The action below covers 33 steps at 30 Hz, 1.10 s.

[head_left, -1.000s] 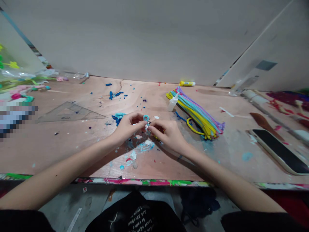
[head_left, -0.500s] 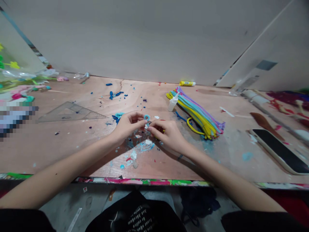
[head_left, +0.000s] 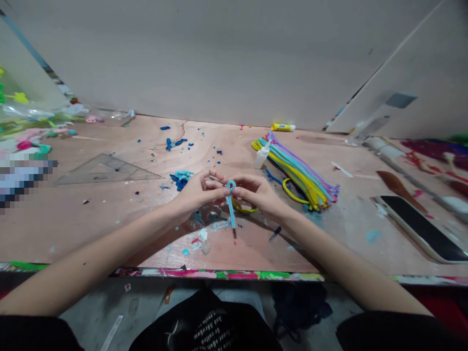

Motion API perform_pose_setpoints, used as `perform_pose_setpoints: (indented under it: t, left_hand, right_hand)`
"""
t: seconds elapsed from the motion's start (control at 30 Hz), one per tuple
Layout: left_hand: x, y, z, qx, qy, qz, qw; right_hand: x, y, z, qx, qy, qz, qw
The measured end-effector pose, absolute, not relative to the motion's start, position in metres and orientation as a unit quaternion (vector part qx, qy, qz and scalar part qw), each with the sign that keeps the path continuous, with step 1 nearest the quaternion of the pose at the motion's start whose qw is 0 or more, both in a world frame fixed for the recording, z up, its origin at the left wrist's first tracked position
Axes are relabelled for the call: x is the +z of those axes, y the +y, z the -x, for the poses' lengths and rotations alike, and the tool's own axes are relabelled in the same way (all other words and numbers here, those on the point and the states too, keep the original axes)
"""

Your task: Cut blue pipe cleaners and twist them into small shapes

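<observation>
Between both hands, over the middle of the table, is a light blue pipe cleaner (head_left: pixel 231 213). Its top is bent into a small loop, and its tail hangs down toward me. My left hand (head_left: pixel 204 189) pinches it from the left with thumb and fingers. From the right, my right hand (head_left: pixel 256 192) grips it just below the loop, its thumb near the left one. A yellow curved piece (head_left: pixel 245 209) shows under the right hand, partly hidden; its kind is unclear. Left of my left hand lies a small pile of blue and light blue pieces (head_left: pixel 181 179).
A bundle of coloured pipe cleaners (head_left: pixel 302 173) lies right of the hands, beside a white squeeze bottle (head_left: pixel 262 157). A glue stick (head_left: pixel 283 127) is behind. A clear set square (head_left: pixel 106 170) lies left, a phone (head_left: pixel 424 226) right. Scraps litter the table (head_left: pixel 153 239).
The loop has moved slightly right and down and turned, so the hanging tail now shows below it. My right hand has shifted a little, and both thumbs now meet at the pipe cleaner.
</observation>
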<state>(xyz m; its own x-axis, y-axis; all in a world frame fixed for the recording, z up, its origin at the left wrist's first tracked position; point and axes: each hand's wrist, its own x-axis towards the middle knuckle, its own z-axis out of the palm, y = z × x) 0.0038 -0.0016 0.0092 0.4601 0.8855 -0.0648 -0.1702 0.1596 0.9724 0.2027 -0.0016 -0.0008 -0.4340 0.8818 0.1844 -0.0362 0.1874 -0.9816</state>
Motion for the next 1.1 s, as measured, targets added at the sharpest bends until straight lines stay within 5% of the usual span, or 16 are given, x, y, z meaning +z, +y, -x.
perform_pose_setpoints:
  t: [0.5, 1.1]
  left_hand:
    - [0.007, -0.006, -0.009, 0.379, 0.324, -0.528, 0.688]
    - [0.003, -0.010, -0.011, 0.415, 0.342, -0.517, 0.666]
  right_hand:
    - [-0.013, -0.003, -0.197, 0.709, -0.510, 0.275, 0.402]
    - [-0.017, 0.003, -0.198, 0.740, -0.485, 0.262, 0.384]
